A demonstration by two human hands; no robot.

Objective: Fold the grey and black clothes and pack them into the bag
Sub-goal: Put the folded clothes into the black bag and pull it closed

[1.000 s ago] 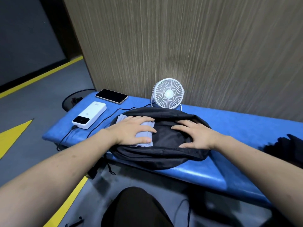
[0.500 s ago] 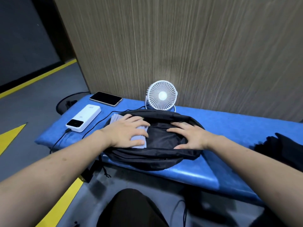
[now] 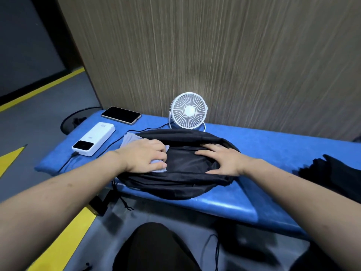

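Note:
A black drawstring bag lies open on the blue bench. A folded grey cloth sits at the bag's left mouth, mostly hidden under my left hand, whose fingers and thumb curl around it. My right hand lies flat with straight fingers on the black fabric inside the bag. A heap of black clothes rests on the bench at the far right, apart from both hands.
A white desk fan stands behind the bag against the wood-grain wall. A white power bank with a cable and a phone lie at the bench's left end. My knee is below the bench edge.
My left hand's fingers have curled around the grey cloth and bunched it toward the bag's inside. My right hand stays pressed on the black fabric.

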